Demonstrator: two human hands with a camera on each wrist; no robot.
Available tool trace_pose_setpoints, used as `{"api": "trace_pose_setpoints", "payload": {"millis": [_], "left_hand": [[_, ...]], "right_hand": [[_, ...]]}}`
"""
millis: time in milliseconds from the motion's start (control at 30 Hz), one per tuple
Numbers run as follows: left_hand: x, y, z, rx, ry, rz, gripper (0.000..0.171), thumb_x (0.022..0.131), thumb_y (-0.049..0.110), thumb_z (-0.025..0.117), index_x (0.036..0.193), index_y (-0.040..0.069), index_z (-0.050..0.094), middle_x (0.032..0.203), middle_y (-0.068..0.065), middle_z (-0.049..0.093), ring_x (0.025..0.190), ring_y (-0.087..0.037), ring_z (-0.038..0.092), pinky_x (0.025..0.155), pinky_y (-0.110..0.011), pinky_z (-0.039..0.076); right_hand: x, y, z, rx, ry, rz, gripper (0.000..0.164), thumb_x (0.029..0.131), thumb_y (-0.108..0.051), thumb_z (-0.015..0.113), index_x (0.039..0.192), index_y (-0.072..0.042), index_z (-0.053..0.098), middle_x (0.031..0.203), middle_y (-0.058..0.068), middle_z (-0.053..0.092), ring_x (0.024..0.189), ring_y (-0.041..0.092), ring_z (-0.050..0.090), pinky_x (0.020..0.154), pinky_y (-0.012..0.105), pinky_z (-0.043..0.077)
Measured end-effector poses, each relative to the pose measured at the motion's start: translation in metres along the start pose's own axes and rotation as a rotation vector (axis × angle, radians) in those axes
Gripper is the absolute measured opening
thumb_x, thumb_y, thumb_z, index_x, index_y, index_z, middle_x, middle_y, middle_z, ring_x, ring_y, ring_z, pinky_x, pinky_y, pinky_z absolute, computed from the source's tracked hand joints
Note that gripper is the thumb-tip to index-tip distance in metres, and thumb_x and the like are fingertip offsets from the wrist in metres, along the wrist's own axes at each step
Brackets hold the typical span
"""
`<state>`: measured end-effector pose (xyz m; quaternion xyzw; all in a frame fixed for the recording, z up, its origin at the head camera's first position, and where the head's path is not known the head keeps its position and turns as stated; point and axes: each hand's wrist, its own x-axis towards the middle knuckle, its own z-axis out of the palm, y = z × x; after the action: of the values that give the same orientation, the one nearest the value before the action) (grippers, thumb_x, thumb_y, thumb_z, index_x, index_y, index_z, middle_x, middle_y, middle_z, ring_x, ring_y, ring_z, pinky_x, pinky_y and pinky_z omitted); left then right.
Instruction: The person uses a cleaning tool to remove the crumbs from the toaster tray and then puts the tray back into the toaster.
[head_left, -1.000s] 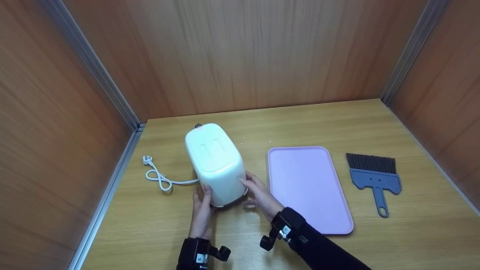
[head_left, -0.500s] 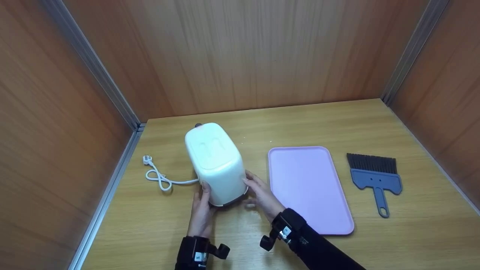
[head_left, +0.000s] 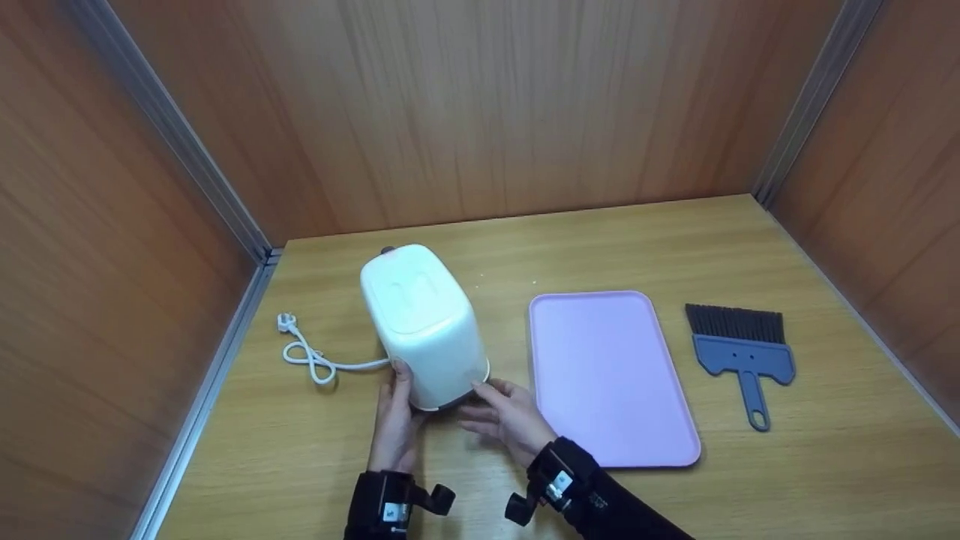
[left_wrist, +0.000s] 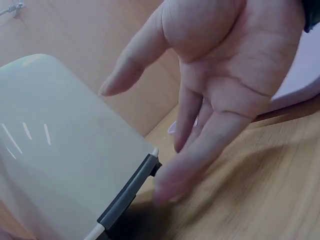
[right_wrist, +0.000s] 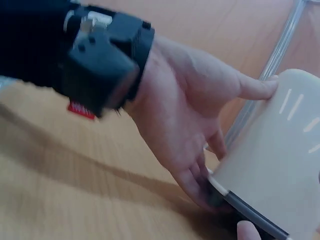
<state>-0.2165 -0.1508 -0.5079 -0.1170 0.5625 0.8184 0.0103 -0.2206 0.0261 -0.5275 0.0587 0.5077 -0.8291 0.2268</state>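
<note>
A white toaster (head_left: 420, 300) with rounded edges stands on the table, its near end toward me. A dark strip (left_wrist: 127, 192) runs along its lower near edge. My left hand (head_left: 394, 424) grips the near left corner, thumb against the side; its other fingers are mostly hidden. At the near right corner is my right hand (head_left: 514, 420), its thumb at the toaster's edge and its fingers extended and spread low beside the base. The left wrist view shows the right hand's palm (left_wrist: 220, 65) facing the dark strip. Whether those fingertips touch the base I cannot tell.
A white power cord (head_left: 322, 364) with its plug lies left of the toaster. On the right are a lilac tray (head_left: 611, 382) and a blue brush (head_left: 742, 356) with dark bristles. Wooden panels (head_left: 480, 112) enclose the table (head_left: 285, 465) at the back and sides.
My right hand has slid down from the toaster's right side toward its near corner, its fingers now more spread. The left hand keeps its hold. The head view has shifted slightly.
</note>
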Motion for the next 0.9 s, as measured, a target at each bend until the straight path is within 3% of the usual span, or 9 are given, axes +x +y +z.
{"api": "trace_pose_setpoints", "payload": {"millis": [100, 233, 500, 633, 900], "left_hand": [[-0.001, -0.001, 0.000, -0.022, -0.008, 0.016, 0.072, 0.098, 0.059, 0.043, 0.152, 0.015, 0.028, 0.150, -0.016, 0.040, 0.138, -0.033, 0.037, 0.115, -0.056, 0.025], [-0.002, -0.002, 0.001, -0.034, -0.012, 0.026, 0.068, 0.099, 0.057, 0.041, 0.152, 0.016, 0.032, 0.147, -0.016, 0.045, 0.136, -0.033, 0.041, 0.113, -0.055, 0.028], [-0.001, -0.001, 0.000, -0.043, -0.016, 0.027, 0.066, 0.099, 0.057, 0.042, 0.152, 0.019, 0.034, 0.148, -0.015, 0.046, 0.136, -0.032, 0.041, 0.114, -0.054, 0.027], [0.000, -0.002, 0.000, -0.032, -0.002, 0.023, 0.068, 0.098, 0.057, 0.043, 0.152, 0.017, 0.033, 0.149, -0.016, 0.043, 0.137, -0.033, 0.040, 0.114, -0.056, 0.027], [-0.001, -0.001, -0.001, -0.042, -0.009, 0.018, 0.067, 0.098, 0.057, 0.043, 0.151, 0.017, 0.035, 0.147, -0.014, 0.045, 0.136, -0.032, 0.041, 0.115, -0.054, 0.027]], "right_hand": [[0.003, 0.010, 0.005, 0.068, -0.059, 0.035, 0.073, 0.098, -0.036, 0.061, 0.142, 0.014, 0.031, 0.140, 0.034, 0.046, 0.114, 0.041, 0.062, 0.091, 0.045, 0.056], [0.006, 0.022, 0.008, 0.095, -0.095, 0.058, 0.061, 0.101, -0.035, 0.054, 0.137, 0.011, 0.038, 0.132, 0.030, 0.055, 0.112, 0.037, 0.064, 0.090, 0.042, 0.057], [0.013, 0.032, 0.012, 0.104, -0.066, 0.037, 0.049, 0.103, -0.033, 0.052, 0.133, 0.005, 0.045, 0.122, 0.019, 0.064, 0.106, 0.027, 0.067, 0.082, 0.031, 0.058], [0.016, 0.035, 0.012, 0.114, -0.046, 0.025, 0.040, 0.102, -0.031, 0.052, 0.123, 0.002, 0.048, 0.118, 0.016, 0.066, 0.101, 0.024, 0.068, 0.074, 0.027, 0.057], [0.017, 0.038, 0.012, 0.105, -0.029, 0.015, 0.032, 0.103, -0.029, 0.052, 0.118, -0.001, 0.050, 0.111, 0.014, 0.066, 0.095, 0.024, 0.070, 0.067, 0.026, 0.057]]}}
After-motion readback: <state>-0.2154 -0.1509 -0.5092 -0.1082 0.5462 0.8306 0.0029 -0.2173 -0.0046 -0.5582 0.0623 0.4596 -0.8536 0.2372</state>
